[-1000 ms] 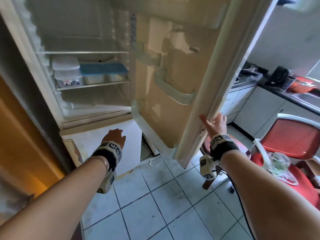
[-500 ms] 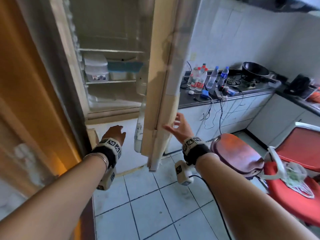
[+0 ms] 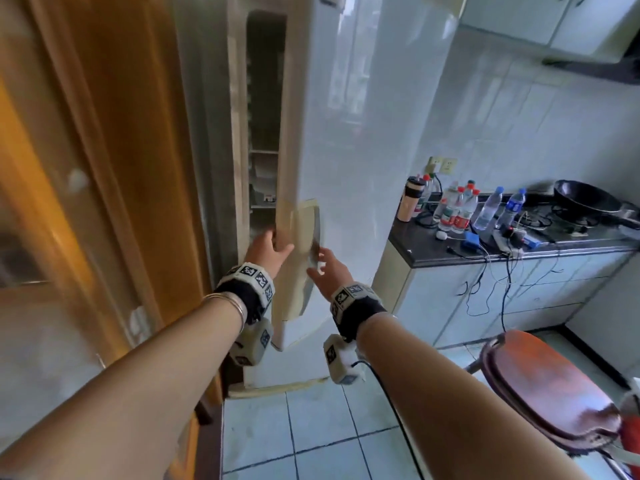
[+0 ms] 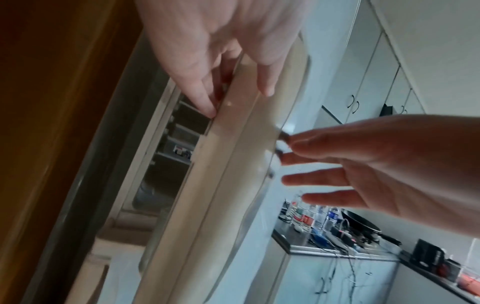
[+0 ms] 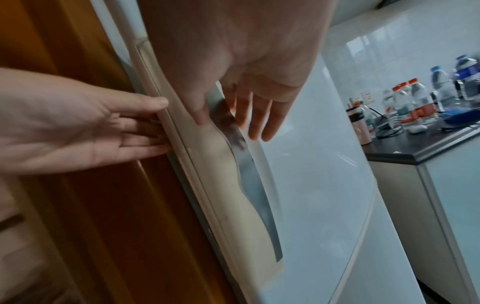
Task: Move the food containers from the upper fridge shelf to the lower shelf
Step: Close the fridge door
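— How is the left hand [image 3: 266, 250] placed?

— Its grip is set on the free edge of the fridge door [image 3: 349, 140]: the fingers [image 4: 201, 96] are laid behind the edge and the thumb is pressed on the cream strip in front, so the edge is pinched.

— And the right hand [image 3: 327, 271]?

— Nothing is held by it. Its fingers [image 5: 257, 121] are kept straight and spread, just beside the recessed door handle [image 3: 308, 258]; contact cannot be made out.

— Where are the food containers [image 3: 264, 183]?

— They are glimpsed only through the narrow gap left by the nearly closed door, on a shelf inside the fridge; which shelf cannot be told.

— What is seen around?

— A wooden door [image 3: 86, 202] is seen to the left. To the right, a dark worktop [image 3: 485, 251] is loaded with water bottles [image 3: 457, 209], cables and a black pan [image 3: 585, 200]. A red stool [image 3: 550, 389] is set on the tiled floor.
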`<state>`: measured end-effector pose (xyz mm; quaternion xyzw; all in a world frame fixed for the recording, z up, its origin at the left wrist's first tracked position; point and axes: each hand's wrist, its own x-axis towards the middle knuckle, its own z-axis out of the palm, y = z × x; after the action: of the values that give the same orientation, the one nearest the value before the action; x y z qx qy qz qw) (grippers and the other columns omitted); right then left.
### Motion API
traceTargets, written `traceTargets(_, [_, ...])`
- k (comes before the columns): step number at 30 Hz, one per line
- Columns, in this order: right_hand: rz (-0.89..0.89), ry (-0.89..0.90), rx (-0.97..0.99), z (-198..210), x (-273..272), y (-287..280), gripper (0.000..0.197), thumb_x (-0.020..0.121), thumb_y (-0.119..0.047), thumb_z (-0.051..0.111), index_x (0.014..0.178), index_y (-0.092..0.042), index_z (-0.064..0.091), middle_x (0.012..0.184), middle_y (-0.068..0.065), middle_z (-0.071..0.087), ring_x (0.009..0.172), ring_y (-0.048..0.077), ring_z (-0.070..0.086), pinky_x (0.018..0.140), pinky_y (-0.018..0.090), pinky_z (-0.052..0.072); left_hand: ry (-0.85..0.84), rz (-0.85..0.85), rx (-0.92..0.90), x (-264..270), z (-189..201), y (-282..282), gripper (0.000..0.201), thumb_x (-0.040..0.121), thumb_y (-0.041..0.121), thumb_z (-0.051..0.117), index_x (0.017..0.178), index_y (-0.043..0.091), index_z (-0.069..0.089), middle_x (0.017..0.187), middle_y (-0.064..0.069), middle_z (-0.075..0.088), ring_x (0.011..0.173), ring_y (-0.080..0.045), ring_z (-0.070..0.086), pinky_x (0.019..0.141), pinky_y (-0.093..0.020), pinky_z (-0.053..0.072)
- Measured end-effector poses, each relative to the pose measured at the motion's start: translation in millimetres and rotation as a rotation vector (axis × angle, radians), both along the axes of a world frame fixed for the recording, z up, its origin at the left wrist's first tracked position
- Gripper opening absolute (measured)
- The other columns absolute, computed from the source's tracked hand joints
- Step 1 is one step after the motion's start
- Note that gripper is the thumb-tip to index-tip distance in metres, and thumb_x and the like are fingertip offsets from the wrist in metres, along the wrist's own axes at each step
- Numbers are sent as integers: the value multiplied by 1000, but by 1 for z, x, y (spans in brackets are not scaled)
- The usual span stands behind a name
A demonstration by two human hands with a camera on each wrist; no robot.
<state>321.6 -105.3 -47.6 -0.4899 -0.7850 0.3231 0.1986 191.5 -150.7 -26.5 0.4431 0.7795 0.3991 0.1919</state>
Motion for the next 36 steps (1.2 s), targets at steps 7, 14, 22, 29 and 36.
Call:
traceTargets(7, [106, -187, 258, 27, -20, 32, 69, 95, -21, 49, 152, -14, 11, 161, 3, 14, 147, 19, 19, 120, 32, 19, -14, 112, 94, -35, 30, 40, 60, 85, 23, 67, 135, 3, 41, 139, -17, 50, 129, -31, 48, 108, -37, 39])
traceTargets(14, [76, -210, 415, 48, -44, 80, 69, 95, -18, 43, 153, -20, 4, 162, -4, 0, 150, 22, 2, 123, 40, 12, 31, 268, 229, -62, 45, 79, 70, 82, 21, 69, 140, 2, 35, 139, -17, 49, 129, -32, 47, 109, -38, 38])
traceTargets(22, [64, -124, 527, 70, -80, 136, 70, 91, -11, 43, 152, -22, 9, 162, -3, -1, 150, 22, 0, 123, 40, 12, 95, 317, 342, -92, 61, 120, 85, 88, -1, 55, 151, 27, 6, 148, -13, 36, 133, -30, 44, 108, -38, 38])
traceTargets(29, [131, -105, 535, 76, -98, 176, 69, 90, -6, 41, 151, -24, 14, 162, -3, 1, 150, 20, 1, 123, 37, 9, 147, 378, 336, -115, 67, 162, 84, 89, -5, 52, 151, 30, 7, 151, -9, 35, 135, -28, 43, 110, -38, 38])
traceTargets(36, [159, -97, 518, 77, -104, 204, 69, 89, -2, 40, 150, -24, 18, 162, -2, 4, 150, 19, 1, 123, 36, 8, 132, 391, 325, -135, 71, 195, 78, 92, 2, 52, 152, 27, 9, 147, -16, 38, 136, -31, 41, 111, -40, 34])
